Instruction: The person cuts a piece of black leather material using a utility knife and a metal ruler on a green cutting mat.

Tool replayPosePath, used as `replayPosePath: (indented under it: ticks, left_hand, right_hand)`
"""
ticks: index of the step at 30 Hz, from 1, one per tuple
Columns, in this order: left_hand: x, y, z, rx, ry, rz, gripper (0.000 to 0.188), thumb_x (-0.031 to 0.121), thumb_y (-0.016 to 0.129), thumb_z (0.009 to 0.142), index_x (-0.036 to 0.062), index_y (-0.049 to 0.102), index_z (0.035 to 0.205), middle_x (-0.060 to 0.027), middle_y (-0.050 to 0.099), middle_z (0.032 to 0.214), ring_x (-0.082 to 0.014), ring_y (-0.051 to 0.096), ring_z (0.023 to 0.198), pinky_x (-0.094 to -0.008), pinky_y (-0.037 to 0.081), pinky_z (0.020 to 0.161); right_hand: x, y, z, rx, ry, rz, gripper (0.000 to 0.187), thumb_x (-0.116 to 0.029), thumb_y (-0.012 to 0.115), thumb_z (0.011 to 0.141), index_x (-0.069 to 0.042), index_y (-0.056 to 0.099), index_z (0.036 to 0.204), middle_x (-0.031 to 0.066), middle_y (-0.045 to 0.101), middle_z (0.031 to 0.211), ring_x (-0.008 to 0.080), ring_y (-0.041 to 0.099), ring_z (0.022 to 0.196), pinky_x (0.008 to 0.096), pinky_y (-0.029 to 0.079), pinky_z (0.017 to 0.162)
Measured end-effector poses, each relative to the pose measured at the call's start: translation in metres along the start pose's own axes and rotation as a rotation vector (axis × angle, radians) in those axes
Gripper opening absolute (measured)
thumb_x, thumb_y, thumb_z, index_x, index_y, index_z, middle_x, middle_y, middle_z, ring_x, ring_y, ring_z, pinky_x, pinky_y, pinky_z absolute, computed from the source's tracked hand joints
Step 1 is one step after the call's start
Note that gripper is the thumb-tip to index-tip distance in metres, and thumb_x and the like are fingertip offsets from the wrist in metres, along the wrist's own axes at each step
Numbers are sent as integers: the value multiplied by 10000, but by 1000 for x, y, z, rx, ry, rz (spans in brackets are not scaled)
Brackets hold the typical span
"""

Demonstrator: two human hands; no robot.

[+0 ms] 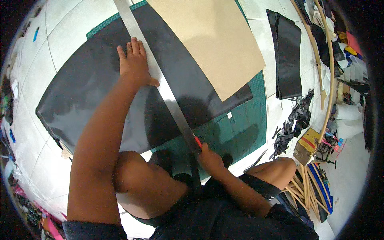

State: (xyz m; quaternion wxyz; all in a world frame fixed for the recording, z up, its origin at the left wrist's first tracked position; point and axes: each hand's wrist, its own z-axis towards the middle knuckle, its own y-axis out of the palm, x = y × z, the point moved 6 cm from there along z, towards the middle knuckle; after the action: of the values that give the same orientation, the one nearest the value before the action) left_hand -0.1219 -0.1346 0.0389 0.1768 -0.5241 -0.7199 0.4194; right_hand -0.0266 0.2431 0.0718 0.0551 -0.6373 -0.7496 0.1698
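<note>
Apart, left hand [135, 68] on ruler [167, 94] edge, right hand [211, 161] clamping red tool [198, 141], bare mat [256, 116]

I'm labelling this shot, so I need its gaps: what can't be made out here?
All in the head view:
Red tool: mostly covered by the right hand; its tip is unclear.
Metal straightedge: far end cut off by the top edge.
Tan sheet: far side cut off there too.
Blue item, upper left: too small to identify.

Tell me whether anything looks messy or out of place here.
Yes: a tangled heap of black strips lies loose on the tiled floor, right of the green mat, untidy near the folded black sheet. A small white scrap also stands out on the mat.
</note>
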Motion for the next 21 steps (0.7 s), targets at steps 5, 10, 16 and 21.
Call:
replayPosePath:
  ticks: [5,10,16,21]
  left_hand:
    - [1,-2,1,-6,4,5,1482,727,817,488,-63,112,1526,-246,109,1607,-353,177,1491,-592,140,1174]
    - [0,-3,0,9,4,-21,1513,727,830,457,-72,111,1522,-258,113,1602,-364,186,1486,-595,131,1174]
    - [1,5,6,24,39,-20,1561,787,795,400,-97,130,1502,-301,107,1586,-420,164,1478,-642,102,1160]
    - [-3,6,8,52,41,-28,1581,787,801,375,-101,133,1500,-302,114,1585,-425,169,1475,-640,109,1160]
  right_hand:
    - [23,14,2,12,-26,-38,281,-239,470,943,-55,364,1126,305,663,897,539,629,835,620,484,737]
    - [31,27,4,89,-47,-59,256,-230,459,950,-56,361,1110,308,663,913,535,635,842,619,492,739]
    - [36,30,8,102,-87,-81,282,-245,449,958,-43,366,1137,314,657,977,517,642,881,602,498,767]
    - [24,-3,-23,77,-45,-76,317,-272,472,966,-41,395,1171,298,661,945,496,652,853,607,502,740]
